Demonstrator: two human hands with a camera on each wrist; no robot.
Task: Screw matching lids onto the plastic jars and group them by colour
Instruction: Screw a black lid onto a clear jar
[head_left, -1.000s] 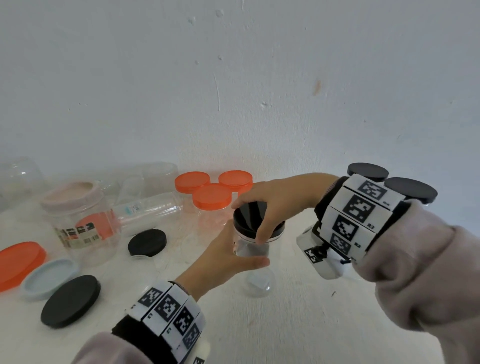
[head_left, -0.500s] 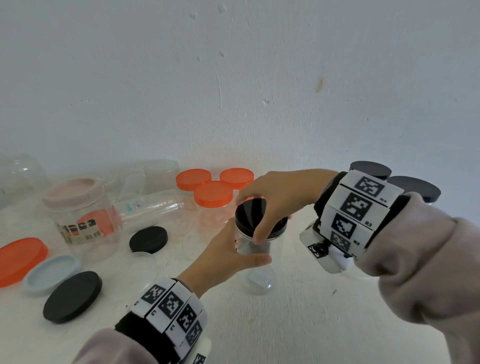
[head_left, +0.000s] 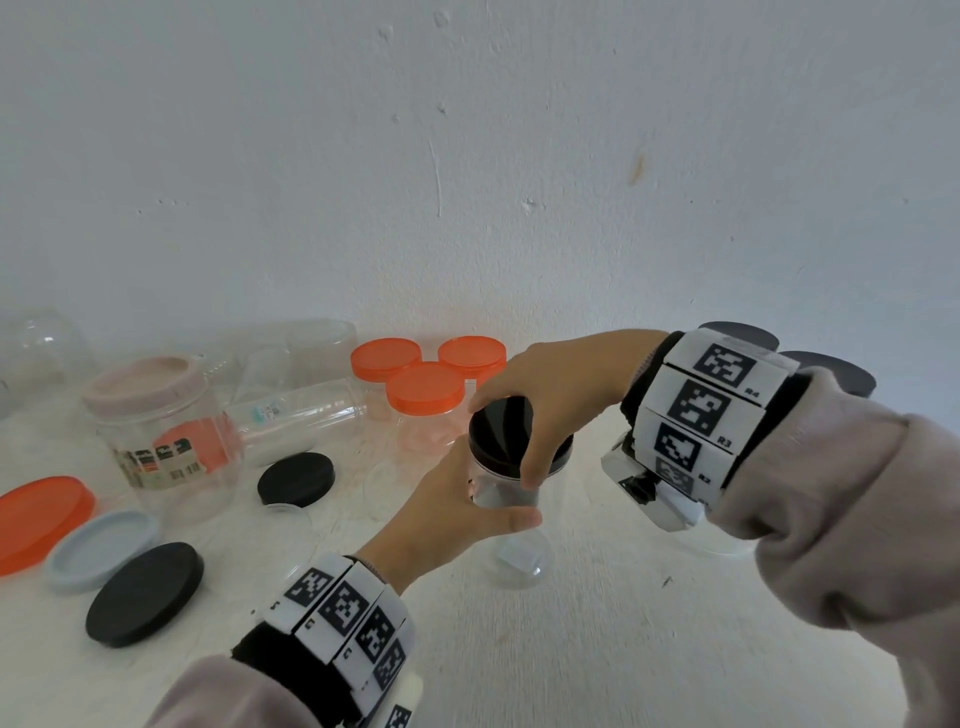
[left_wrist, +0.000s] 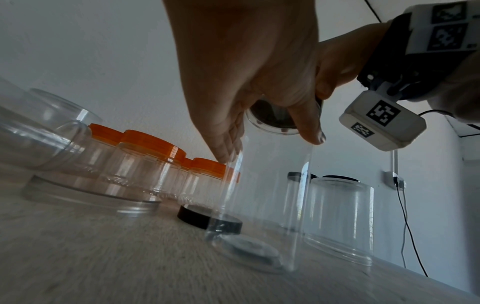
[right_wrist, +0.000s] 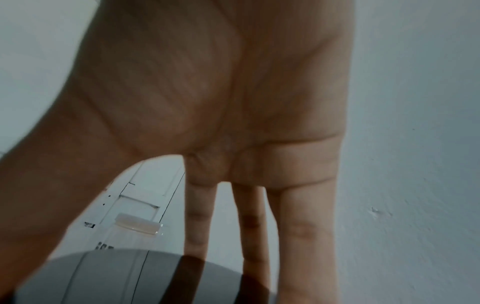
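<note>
A tall clear plastic jar (head_left: 511, 501) stands upright on the white table (head_left: 597, 623) with a black lid (head_left: 498, 428) on its mouth. My left hand (head_left: 462, 501) grips the jar's upper body, thumb across the front. My right hand (head_left: 543, 410) reaches over from the right and grips the lid's rim with thumb and fingers. In the left wrist view the left hand (left_wrist: 246, 86) wraps the jar (left_wrist: 265, 185), and the lid (left_wrist: 275, 118) shows through the wall. The right wrist view shows the palm (right_wrist: 207, 92) above the glossy lid (right_wrist: 124, 277).
Three orange-lidded jars (head_left: 426, 389) stand behind the jar by the wall. On the left are a pink-lidded jar (head_left: 156, 431), a clear jar on its side (head_left: 301, 415), loose black lids (head_left: 296, 478) (head_left: 145, 592), a pale blue lid (head_left: 101, 545) and an orange lid (head_left: 36, 519). Black-lidded jars (head_left: 831, 371) stand behind my right wrist.
My right hand's fingers have shifted a little round the black lid. The jar and my left hand stay in the same place.
</note>
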